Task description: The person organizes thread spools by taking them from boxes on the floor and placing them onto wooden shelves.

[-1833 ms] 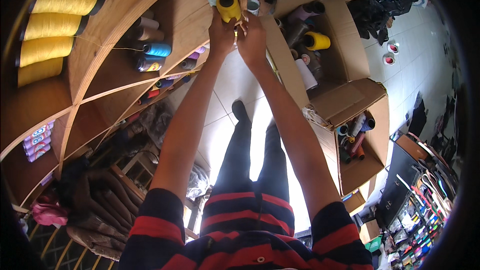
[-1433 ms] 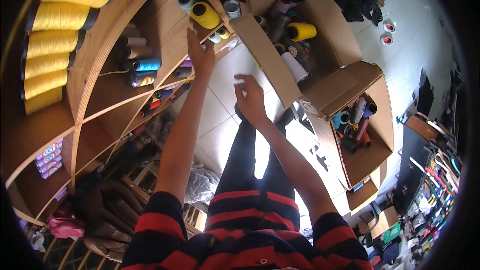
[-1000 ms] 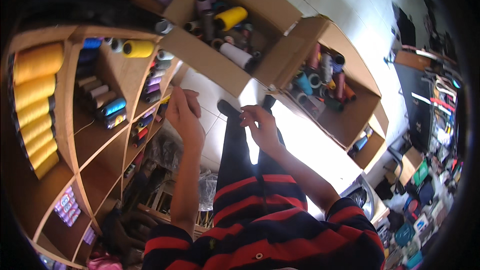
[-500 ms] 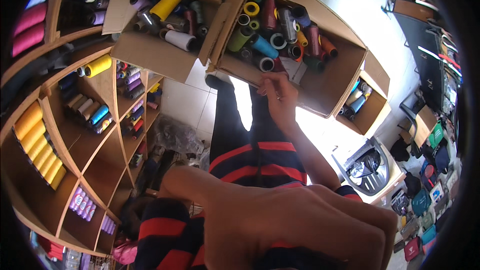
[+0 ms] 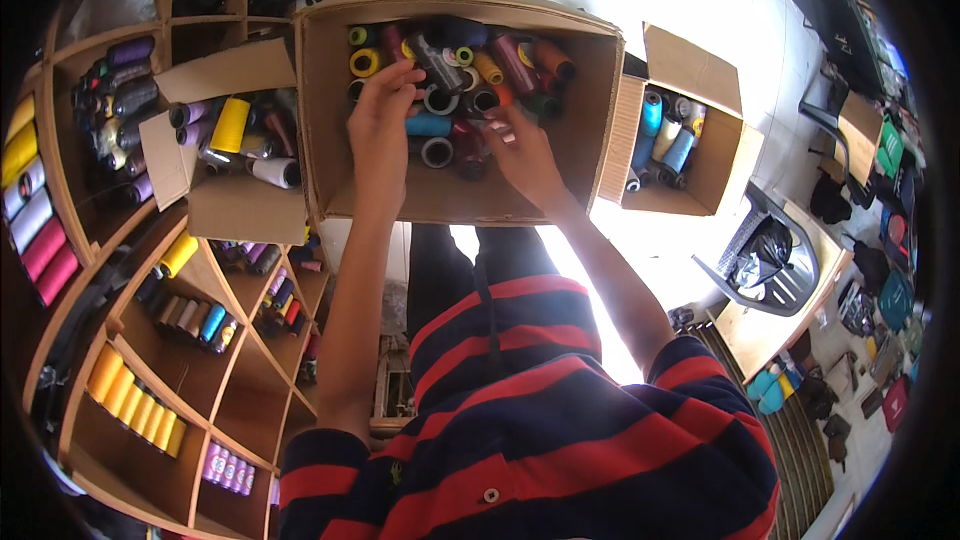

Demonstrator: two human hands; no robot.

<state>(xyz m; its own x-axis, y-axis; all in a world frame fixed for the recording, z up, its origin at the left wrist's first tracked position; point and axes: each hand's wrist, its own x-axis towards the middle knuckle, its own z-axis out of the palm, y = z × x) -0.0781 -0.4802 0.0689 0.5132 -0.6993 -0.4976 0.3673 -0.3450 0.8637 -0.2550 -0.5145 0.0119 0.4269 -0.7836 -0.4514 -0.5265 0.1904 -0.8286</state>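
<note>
Both hands reach into a large open cardboard box [image 5: 450,202] holding several thread cones. My left hand [image 5: 378,120] is over its left part, fingers apart and slightly bent, beside a yellow-green thread cone [image 5: 366,62] and above a blue one [image 5: 428,125]; nothing shows in its grasp. Toward the middle, my right hand [image 5: 522,158] has its fingers curled in close to a dark red thread cone [image 5: 467,143]; what they hold, if anything, is hidden. A clear-wrapped dark grey cone [image 5: 440,65] and an orange one [image 5: 553,58] lie farther back.
Smaller cardboard boxes with thread cones stand on either side, one at left [image 5: 245,212] and one at right [image 5: 700,195]. Wooden shelving [image 5: 245,410] with thread spools lines the left. A dark chair [image 5: 790,260] holding a black bag stands at right.
My left hand, close to the camera before, now reaches into the large box. My right hand has moved from the box's near rim to inside it. The view has shifted.
</note>
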